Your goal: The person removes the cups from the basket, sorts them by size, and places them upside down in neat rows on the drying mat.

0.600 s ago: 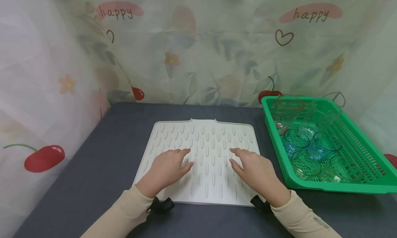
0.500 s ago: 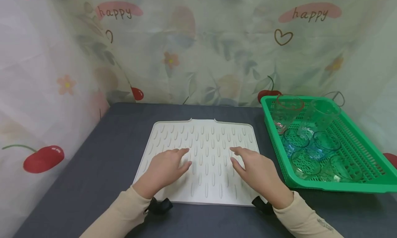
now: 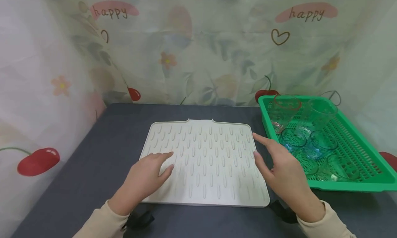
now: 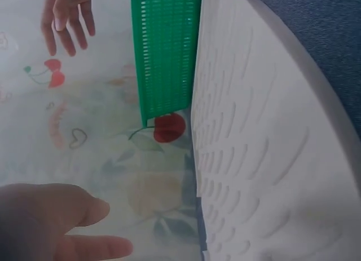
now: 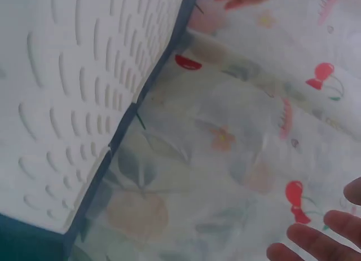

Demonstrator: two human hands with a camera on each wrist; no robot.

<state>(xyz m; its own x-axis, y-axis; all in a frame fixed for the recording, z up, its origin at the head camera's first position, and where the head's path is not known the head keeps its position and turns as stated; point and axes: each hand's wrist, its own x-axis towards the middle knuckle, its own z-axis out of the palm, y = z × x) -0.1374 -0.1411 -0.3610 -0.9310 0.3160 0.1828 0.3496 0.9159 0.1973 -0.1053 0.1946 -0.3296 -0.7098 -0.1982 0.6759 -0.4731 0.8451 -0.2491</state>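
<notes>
A white ridged drying mat (image 3: 211,162) lies flat on the dark table. My left hand (image 3: 144,177) hovers over the mat's left side, fingers loosely extended and holding nothing. At the mat's right edge is my right hand (image 3: 283,171), its thumb and forefinger spread with nothing between them. It overlaps the near left rim of the green basket (image 3: 366,188) in the head view. Inside the basket stand several clear glasses: a tall red-rimmed glass (image 3: 283,110), another tall glass (image 3: 319,114), blue-tinted short glasses (image 3: 322,145) and plain short ones (image 3: 342,169).
A printed cloth curtain (image 3: 198,59) with cherries and "happy" lettering hangs behind the dark tabletop (image 3: 93,155) and at both sides. Black straps (image 3: 139,219) show at both wrists. The basket stands along the table's right side.
My hands have spread apart: the left moved left and slightly down, the right moved right toward the basket. The head view shifted slightly.
</notes>
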